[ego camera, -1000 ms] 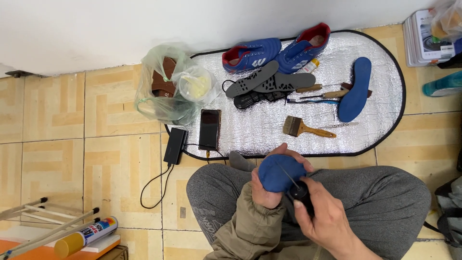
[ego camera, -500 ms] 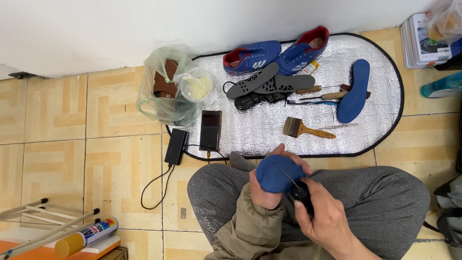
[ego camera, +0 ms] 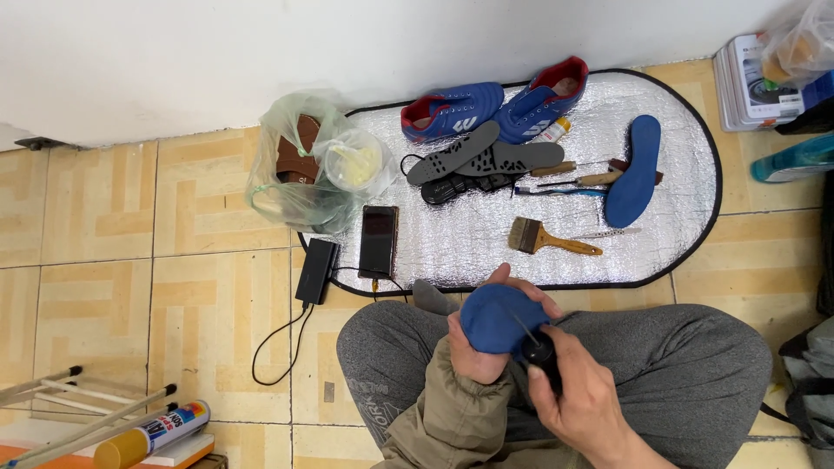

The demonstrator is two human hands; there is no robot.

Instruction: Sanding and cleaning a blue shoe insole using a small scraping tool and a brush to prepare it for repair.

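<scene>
Fingers of the left hand [ego camera: 476, 354] curl around a blue insole [ego camera: 497, 318], gripping it above the person's crossed grey-trousered legs; the right hand [ego camera: 580, 401] closes on a black-handled awl [ego camera: 540, 354] whose thin point rests against the insole. Just beyond the knees lies a silver oval mat [ego camera: 686, 227] with a black edge, carrying blue shoes [ego camera: 491, 106], dark insoles [ego camera: 486, 158], another blue insole [ego camera: 632, 170] and a wooden paintbrush [ego camera: 551, 238]. A clear green-tinted plastic bag [ego camera: 306, 174] sits at the mat's left end. A yellow-capped spray can with a white label [ego camera: 149, 434] lies at lower left. White boxed packages [ego camera: 752, 80] stand at upper right. Bare yellow tile [ego camera: 113, 260] opens to the left.
</scene>
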